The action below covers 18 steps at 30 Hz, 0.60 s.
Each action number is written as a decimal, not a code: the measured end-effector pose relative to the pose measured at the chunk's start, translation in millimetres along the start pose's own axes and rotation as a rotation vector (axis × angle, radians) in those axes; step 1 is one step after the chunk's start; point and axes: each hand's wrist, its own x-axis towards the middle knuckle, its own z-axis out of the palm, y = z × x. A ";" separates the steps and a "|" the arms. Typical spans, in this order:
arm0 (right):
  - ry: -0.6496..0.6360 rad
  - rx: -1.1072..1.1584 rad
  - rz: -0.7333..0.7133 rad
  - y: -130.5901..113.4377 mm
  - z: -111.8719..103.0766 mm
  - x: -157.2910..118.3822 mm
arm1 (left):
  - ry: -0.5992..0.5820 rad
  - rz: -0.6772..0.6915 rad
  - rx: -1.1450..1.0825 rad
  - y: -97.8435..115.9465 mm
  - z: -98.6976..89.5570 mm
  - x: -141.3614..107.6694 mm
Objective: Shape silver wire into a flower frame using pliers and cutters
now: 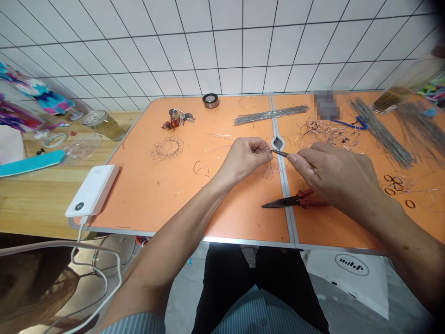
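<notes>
My left hand (245,159) is closed in a pinch on a thin wire piece (268,172), whose loops hang below the fingertips over the orange table (222,222). My right hand (333,174) wraps round a slim dark metal tool (279,152); most of the tool is hidden in the palm. The tool's tip meets the wire at my left fingertips. Just below my right hand lie pliers with red handles (283,202), their jaws pointing left. A flower-shaped ring of looped wire (167,148) rests on the table to the left.
Straight wires (271,115) lie behind my hands, near a tape roll (210,100) and keys (179,118). Tangled copper wire (328,134) and a wire bundle (384,134) are at the right. A white power bank (92,191) with a cable sits on the left edge.
</notes>
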 end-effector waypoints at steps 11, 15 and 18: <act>0.005 -0.043 -0.015 -6.1 -4.0 -2.6 | 0.048 0.018 0.093 3.8 1.1 -2.8; 0.036 -0.053 -0.023 -5.8 -1.4 -3.3 | 0.063 0.013 0.102 2.6 2.0 -2.2; 0.039 -0.060 -0.023 -3.7 1.5 -2.6 | 0.070 0.024 0.106 2.0 2.4 -2.1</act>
